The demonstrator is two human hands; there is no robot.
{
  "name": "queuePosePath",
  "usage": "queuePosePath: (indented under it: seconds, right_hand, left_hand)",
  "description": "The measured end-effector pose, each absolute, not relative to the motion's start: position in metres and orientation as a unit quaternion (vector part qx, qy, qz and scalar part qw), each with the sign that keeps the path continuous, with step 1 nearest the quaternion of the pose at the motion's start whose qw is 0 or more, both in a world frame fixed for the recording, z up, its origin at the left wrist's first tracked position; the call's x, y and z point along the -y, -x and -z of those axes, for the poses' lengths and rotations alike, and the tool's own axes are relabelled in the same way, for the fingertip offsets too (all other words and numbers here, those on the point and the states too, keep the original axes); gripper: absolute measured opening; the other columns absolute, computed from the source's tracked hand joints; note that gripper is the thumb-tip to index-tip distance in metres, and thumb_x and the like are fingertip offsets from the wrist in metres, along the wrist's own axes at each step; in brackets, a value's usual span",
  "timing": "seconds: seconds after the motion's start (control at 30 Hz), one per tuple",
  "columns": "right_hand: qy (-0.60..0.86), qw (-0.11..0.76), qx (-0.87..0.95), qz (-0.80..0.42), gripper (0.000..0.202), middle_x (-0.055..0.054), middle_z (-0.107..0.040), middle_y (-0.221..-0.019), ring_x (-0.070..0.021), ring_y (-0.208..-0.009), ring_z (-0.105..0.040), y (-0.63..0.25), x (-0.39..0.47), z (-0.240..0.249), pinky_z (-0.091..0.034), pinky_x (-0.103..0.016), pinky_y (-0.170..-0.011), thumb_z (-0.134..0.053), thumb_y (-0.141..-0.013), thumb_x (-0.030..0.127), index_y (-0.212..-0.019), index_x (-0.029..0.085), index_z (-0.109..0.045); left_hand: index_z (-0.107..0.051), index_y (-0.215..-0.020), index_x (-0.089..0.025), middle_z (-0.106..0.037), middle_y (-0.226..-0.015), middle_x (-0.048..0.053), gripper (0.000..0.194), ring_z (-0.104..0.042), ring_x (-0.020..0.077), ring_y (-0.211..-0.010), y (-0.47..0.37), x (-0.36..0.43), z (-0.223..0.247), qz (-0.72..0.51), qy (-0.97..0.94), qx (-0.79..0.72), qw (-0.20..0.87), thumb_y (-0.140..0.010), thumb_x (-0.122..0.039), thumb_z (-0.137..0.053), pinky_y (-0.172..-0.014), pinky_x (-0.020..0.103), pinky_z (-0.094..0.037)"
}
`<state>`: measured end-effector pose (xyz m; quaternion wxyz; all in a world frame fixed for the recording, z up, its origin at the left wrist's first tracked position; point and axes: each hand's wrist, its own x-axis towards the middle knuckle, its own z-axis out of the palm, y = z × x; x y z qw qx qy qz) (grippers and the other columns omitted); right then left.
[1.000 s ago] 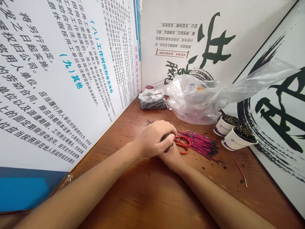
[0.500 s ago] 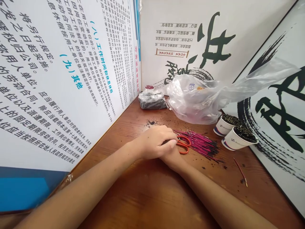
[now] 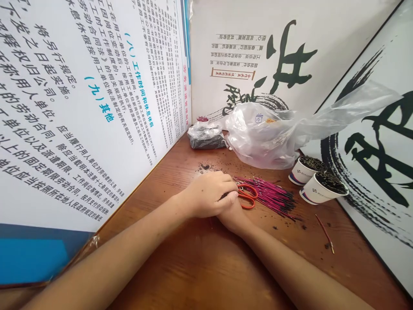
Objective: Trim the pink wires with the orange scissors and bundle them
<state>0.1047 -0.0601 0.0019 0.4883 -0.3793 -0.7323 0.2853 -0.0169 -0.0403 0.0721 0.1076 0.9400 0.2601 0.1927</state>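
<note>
My left hand (image 3: 211, 193) lies over my right hand (image 3: 229, 213) on the brown table, its fingers bent together round the back of the right one. The right hand's fingers are hidden beneath the left. Just beyond them rest orange-handled scissors (image 3: 248, 197), whose blades are out of sight. Beside the scissors lies a loose bundle of magenta wires with black ends (image 3: 271, 196). A single red wire (image 3: 325, 232) sits apart, further right.
Two paper cups (image 3: 322, 193) filled with small dark pieces stand at the right. Behind are a clear plastic bag (image 3: 261, 137), a bagged dark block (image 3: 206, 138) and a small cup of reddish pieces (image 3: 202, 119). Printed panels (image 3: 129, 86) enclose the table (image 3: 200, 267).
My hands remain stacked, with the left shifted very slightly. The view has moved a little; the objects on the table have not otherwise moved.
</note>
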Motion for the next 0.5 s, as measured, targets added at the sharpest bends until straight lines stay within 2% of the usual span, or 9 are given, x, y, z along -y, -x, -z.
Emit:
queuePosePath:
  seconds: [0.07,0.17,0.23,0.33,0.37,0.5]
  right_hand:
    - [0.369,0.518,0.699,-0.328,0.022,-0.007,-0.07,-0.092,-0.0225,-0.089,-0.067,-0.103,0.062,-0.003,-0.058,-0.033,-0.075,-0.06,-0.078,0.022,-0.1,0.02,-0.06]
    - [0.367,0.562,0.634,-0.384,0.025,-0.005,-0.07,-0.091,-0.0215,-0.083,-0.066,-0.102,0.063,-0.004,-0.056,-0.035,-0.077,-0.067,-0.074,0.023,-0.097,0.019,-0.061]
    - [0.392,0.582,0.597,-0.387,0.022,-0.005,-0.07,-0.092,-0.0216,-0.083,-0.065,-0.103,0.062,-0.005,-0.055,-0.036,-0.079,-0.069,-0.074,0.026,-0.094,0.019,-0.061]
    - [0.435,0.606,0.552,-0.374,0.021,-0.005,-0.069,-0.086,-0.0212,-0.079,-0.065,-0.104,0.06,-0.004,-0.055,-0.037,-0.078,-0.07,-0.075,0.032,-0.087,0.019,-0.059]
    - [0.441,0.61,0.541,-0.374,0.021,-0.004,-0.068,-0.084,-0.0207,-0.077,-0.064,-0.104,0.059,-0.004,-0.055,-0.036,-0.076,-0.07,-0.075,0.034,-0.085,0.019,-0.059]
    - [0.45,0.611,0.53,-0.378,0.022,-0.003,-0.067,-0.079,-0.0191,-0.072,-0.063,-0.105,0.059,-0.002,-0.055,-0.034,-0.072,-0.071,-0.074,0.036,-0.082,0.019,-0.059]
  left_hand:
    - [-0.063,-0.103,-0.016,-0.065,-0.105,0.009,0.033,-0.058,0.0227,-0.098,0.02,0.042,-0.074,-0.228,-0.928,-0.259,0.137,-0.096,-0.027,-0.033,-0.09,0.036,-0.044]
    - [-0.052,-0.119,-0.016,-0.058,-0.12,0.011,0.031,-0.054,0.0215,-0.111,0.03,0.049,-0.07,-0.349,-0.874,-0.291,0.172,-0.095,-0.025,-0.034,-0.098,0.036,-0.043]
    - [-0.05,-0.116,-0.015,-0.058,-0.113,0.01,0.027,-0.056,0.0202,-0.102,0.038,0.057,-0.062,-0.399,-0.821,-0.368,0.177,-0.093,-0.023,-0.038,-0.092,0.036,-0.046]
    - [-0.053,-0.09,-0.018,-0.059,-0.087,0.004,0.009,-0.055,0.0183,-0.08,0.046,0.068,-0.046,-0.284,-0.822,-0.453,0.195,-0.088,-0.023,-0.047,-0.074,0.032,-0.047]
    - [-0.052,-0.084,-0.018,-0.059,-0.081,0.003,0.008,-0.054,0.0179,-0.075,0.046,0.071,-0.041,-0.228,-0.836,-0.456,0.201,-0.087,-0.025,-0.049,-0.07,0.031,-0.046]
    - [-0.055,-0.077,-0.018,-0.064,-0.082,0.005,0.015,-0.059,0.0196,-0.077,0.042,0.073,-0.03,-0.143,-0.865,-0.445,0.183,-0.088,-0.023,-0.046,-0.073,0.032,-0.046]
